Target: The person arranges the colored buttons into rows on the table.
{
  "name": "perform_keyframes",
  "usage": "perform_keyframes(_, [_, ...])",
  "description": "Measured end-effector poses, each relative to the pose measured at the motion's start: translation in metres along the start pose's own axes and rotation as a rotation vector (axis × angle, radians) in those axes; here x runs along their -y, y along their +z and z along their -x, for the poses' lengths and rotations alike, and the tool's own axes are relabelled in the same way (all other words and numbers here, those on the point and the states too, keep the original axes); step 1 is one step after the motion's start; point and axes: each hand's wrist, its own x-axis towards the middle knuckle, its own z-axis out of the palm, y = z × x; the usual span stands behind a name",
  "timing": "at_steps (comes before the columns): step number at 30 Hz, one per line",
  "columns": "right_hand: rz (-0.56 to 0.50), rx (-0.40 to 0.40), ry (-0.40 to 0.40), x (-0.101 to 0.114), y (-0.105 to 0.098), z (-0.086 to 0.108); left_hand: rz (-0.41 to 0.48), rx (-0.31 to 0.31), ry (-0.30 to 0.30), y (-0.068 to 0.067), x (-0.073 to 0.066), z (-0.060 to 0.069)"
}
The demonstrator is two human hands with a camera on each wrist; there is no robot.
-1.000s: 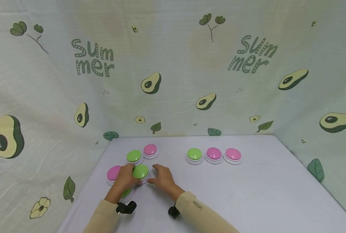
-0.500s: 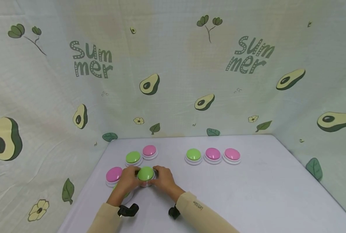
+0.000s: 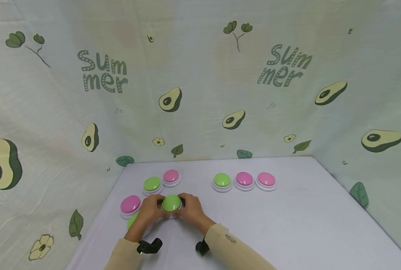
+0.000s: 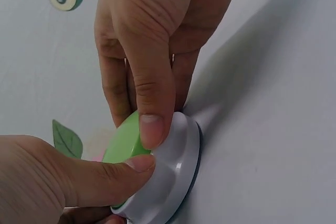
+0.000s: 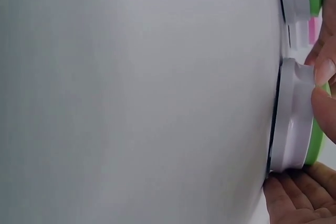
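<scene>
Fingers (image 4: 152, 98) grip green button (image 3: 171, 203); only wrist views suggest dark underside (image 4: 199, 153).

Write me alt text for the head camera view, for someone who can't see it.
A person's left grip and right grip hold a green button between them at a white table. Four other green or pink buttons sit at left, a row of three at right, before an avocado-print cloth.

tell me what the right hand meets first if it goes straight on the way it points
The green-topped button that the right hand holds; beyond it perhaps the left hand, though depth is unclear.
</scene>
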Motion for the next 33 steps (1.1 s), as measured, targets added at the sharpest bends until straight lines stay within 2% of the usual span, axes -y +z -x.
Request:
perform_keyframes(6, [-0.008, -0.045, 0.021, -0.008, -0.013, 0.006, 0.053, -0.029, 0.059, 0.017, -0.006, -0.002])
perform_keyframes(10, [-0.038, -0.076, 0.022, -0.017, -0.025, 0.011, 0.067, -0.056, 0.128, 0.030, -0.014, -0.003])
perform_keyframes(16, [-0.063, -0.109, 0.025, -0.036, -0.044, 0.017, 0.117, -0.077, 0.193, 0.050, -0.028, -0.005])
perform_keyframes(23, [-0.074, -0.140, 0.057, -0.052, -0.068, 0.031, 0.198, -0.067, 0.191, 0.082, -0.044, -0.010])
perform_keyframes(33, [-0.130, -0.190, 0.105, -0.075, -0.105, 0.051, 0.290, -0.048, 0.234, 0.121, -0.073, -0.012])
